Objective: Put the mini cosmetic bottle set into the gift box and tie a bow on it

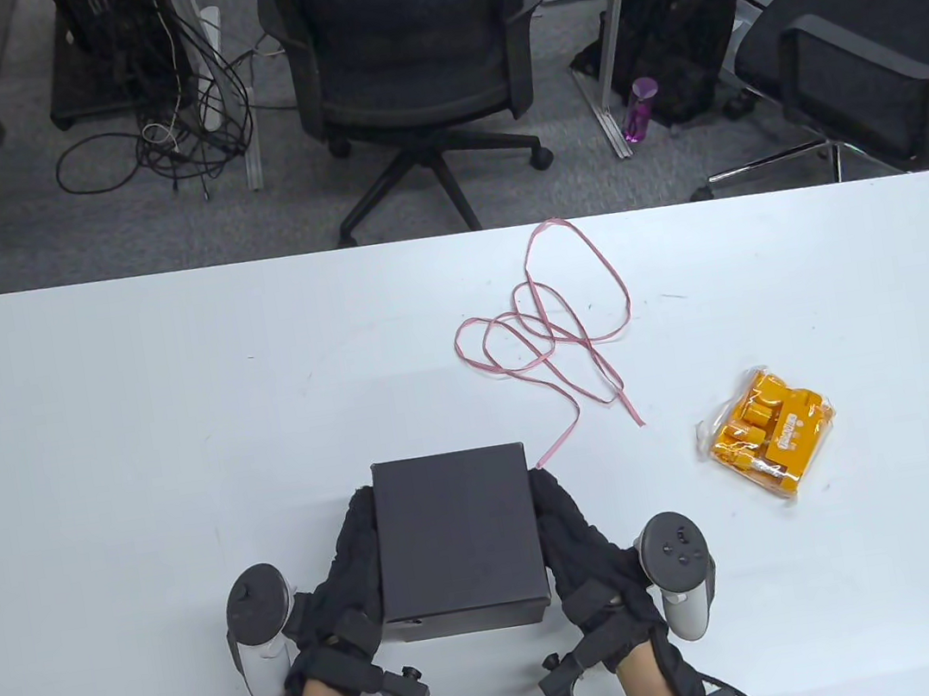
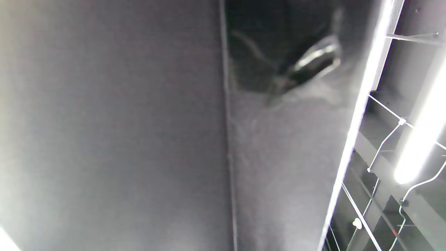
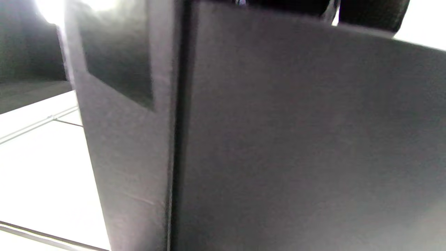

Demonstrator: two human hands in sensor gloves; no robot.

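Note:
A black gift box with its lid on stands near the table's front edge. My left hand lies flat along its left side and my right hand along its right side, fingers stretched forward and pressing the walls. The box's dark wall fills the left wrist view and the right wrist view. The mini cosmetic bottle set, orange pieces in a clear bag, lies to the right of the box, apart from both hands. A thin pink ribbon lies in loose loops behind the box, one end close to its far right corner.
The white table spreads wide to the left and behind the box. Beyond its far edge stand two office chairs, a black backpack and floor cables.

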